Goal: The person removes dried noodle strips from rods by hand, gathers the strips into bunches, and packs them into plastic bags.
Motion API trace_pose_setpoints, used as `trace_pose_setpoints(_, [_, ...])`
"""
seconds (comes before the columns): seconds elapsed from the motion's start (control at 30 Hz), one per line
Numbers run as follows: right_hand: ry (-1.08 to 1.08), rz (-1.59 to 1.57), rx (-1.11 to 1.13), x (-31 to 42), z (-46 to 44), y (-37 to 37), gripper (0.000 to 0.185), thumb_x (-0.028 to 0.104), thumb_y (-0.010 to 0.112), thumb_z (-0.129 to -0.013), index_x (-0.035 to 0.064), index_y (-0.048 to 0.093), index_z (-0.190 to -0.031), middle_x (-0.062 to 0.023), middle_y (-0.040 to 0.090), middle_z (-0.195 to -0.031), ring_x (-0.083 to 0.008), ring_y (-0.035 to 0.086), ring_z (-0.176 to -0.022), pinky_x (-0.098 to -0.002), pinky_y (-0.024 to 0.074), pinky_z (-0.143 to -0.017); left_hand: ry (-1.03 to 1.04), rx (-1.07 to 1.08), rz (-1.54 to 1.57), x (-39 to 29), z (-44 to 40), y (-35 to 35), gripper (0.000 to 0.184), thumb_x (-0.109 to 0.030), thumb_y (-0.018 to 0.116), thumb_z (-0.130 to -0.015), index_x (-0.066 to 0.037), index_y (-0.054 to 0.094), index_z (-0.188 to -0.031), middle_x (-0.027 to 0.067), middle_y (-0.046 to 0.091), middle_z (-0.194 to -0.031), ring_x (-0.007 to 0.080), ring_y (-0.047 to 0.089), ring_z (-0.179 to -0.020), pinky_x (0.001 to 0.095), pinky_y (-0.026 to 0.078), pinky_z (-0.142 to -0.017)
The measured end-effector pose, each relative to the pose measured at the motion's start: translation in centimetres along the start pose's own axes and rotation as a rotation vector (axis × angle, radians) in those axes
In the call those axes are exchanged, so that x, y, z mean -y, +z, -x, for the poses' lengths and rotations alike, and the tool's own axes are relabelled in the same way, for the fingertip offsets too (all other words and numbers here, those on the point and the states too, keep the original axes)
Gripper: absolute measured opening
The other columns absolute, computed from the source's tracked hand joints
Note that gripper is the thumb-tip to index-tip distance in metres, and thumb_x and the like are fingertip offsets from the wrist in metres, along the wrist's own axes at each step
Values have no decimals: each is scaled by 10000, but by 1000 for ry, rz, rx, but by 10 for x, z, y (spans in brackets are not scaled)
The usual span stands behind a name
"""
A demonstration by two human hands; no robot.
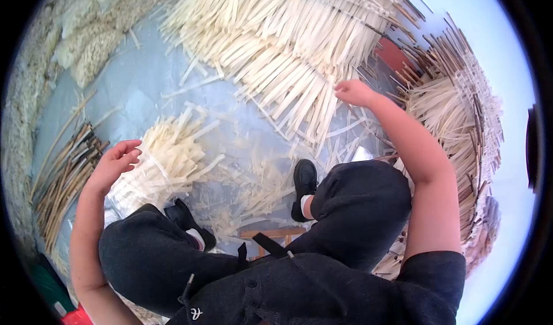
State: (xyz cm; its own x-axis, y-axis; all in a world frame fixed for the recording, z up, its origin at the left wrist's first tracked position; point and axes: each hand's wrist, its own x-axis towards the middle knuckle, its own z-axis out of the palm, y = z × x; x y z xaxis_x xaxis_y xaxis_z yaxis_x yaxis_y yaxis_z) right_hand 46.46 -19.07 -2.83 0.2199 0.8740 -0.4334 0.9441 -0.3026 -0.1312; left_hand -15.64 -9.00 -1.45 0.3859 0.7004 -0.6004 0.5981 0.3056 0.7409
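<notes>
My right hand (355,93) is closed, fingertips together, over the near right edge of a broad spread of pale flat strips (288,54). Whatever it may hold is too small to make out. Off to the left, my left hand (118,162) has loosely bent fingers with a gap between them and the thumb, and nothing shows in it. It hovers beside a heaped bundle of pale strips (170,152), partly wrapped in clear plastic. Left of that hand lies a stack of thin brown sticks (69,175).
Upright bundles of strips and brown sticks (455,106) line the right side. Loose shavings (259,181) litter the grey floor (132,94) between my black shoes. A rough pale mass (98,25) fills the upper left. Part of a wooden stool (271,233) shows below me.
</notes>
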Motion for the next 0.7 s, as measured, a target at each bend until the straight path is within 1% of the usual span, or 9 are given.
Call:
trace_pose_setpoints(0.1, [91,-280,-24,-70,19,38,403,377,618,-808,87,683,-1081,-175,679,-1050,-329,638,-1000,-390,483,-921,60,101,-162,-56,17,16,384,-238,599,-922,-97,561,-1277,22,623,-1099,119,569,-988,271,448,-881])
trace_pose_setpoints(0.23, [136,-319,-133,-132,5,115,469,406,628,-817,72,652,-1144,-176,668,-1089,-326,627,-1031,-394,475,-933,212,267,-268,-110,29,81,344,-150,604,-936,-66,568,-1267,27,638,-1060,105,570,-952,270,468,-862])
trace_pose_setpoints(0.37, [282,-355,-196,-155,-26,158,635,460,614,-835,60,514,-1318,-207,592,-1227,-345,551,-1164,-398,424,-1002,118,478,-214,-130,37,150,361,-171,629,-926,-71,565,-1267,54,625,-1094,120,602,-938,280,487,-833])
trace_pose_setpoints(0.43, [357,-361,-196,-178,-42,177,694,474,608,-840,61,453,-1376,-214,553,-1290,-347,511,-1221,-399,400,-1031,166,559,-224,-123,26,168,358,-170,634,-923,-68,569,-1260,62,618,-1105,128,611,-947,283,488,-834])
trace_pose_setpoints(0.5, [398,-301,-340,-196,-64,196,739,480,586,-854,69,372,-1429,-223,479,-1370,-343,443,-1293,-400,362,-1067,129,578,-231,-121,16,174,347,-164,630,-924,-68,575,-1253,70,621,-1110,128,613,-952,285,490,-834])
trace_pose_setpoints(0.57, [442,-316,-324,-206,-76,202,752,484,582,-855,71,352,-1440,-219,463,-1387,-340,430,-1305,-402,356,-1071,-131,427,-180,-113,9,170,336,-139,627,-927,-52,584,-1248,39,626,-1118,125,591,-1002,276,480,-872])
trace_pose_setpoints(0.6, [478,-322,-319,-203,-78,199,766,488,578,-857,72,332,-1451,-214,446,-1403,-336,416,-1317,-404,350,-1076,-92,350,-123,-110,6,171,348,-121,621,-927,-37,565,-1261,39,621,-1139,134,590,-1023,274,466,-899])
trace_pose_setpoints(0.63, [482,-327,-310,-196,-78,195,766,488,578,-857,72,332,-1451,-214,446,-1403,-336,416,-1317,-404,350,-1076,-102,354,-128,-108,3,175,348,-121,621,-927,-37,565,-1261,39,621,-1139,134,590,-1023,274,466,-899])
trace_pose_setpoints(0.7, [528,-379,-203,-178,-82,182,703,484,574,-861,72,403,-1404,-214,497,-1349,-339,477,-1256,-415,388,-1034,-171,235,160,-106,-4,183,360,-98,611,-929,-24,543,-1274,51,622,-1146,141,584,-1042,277,451,-926])
